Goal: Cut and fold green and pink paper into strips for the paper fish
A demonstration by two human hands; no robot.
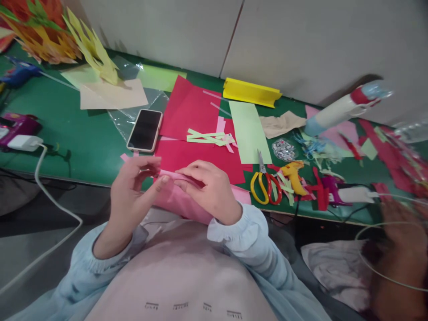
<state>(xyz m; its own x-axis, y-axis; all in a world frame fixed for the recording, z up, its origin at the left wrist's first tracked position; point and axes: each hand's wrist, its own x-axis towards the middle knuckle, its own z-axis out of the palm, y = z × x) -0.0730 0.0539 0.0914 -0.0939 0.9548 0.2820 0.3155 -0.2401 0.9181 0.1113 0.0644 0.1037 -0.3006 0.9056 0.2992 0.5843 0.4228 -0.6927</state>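
Both hands are at the near edge of the green table, working on a sheet of pink paper [187, 203] that hangs partly over the edge. My left hand [132, 191] has its thumb and fingers closed around the paper's left end. My right hand [210, 187] pinches the rolled or folded upper edge, thumb below and fingers above. Beneath and beyond the hands are red paper sheets [192, 107]. Pale green and pink strips [205, 137] lie crossed on the red paper. A smartphone [145, 130] rests just beyond my left hand.
Scissors [262, 178] and a yellow glue gun [296, 176] lie to the right. A yellow holder [250, 92] stands by the wall, with a bottle [344, 109] farther right. White cables [50, 191] hang at left. Another person's arm [401, 249] is at far right.
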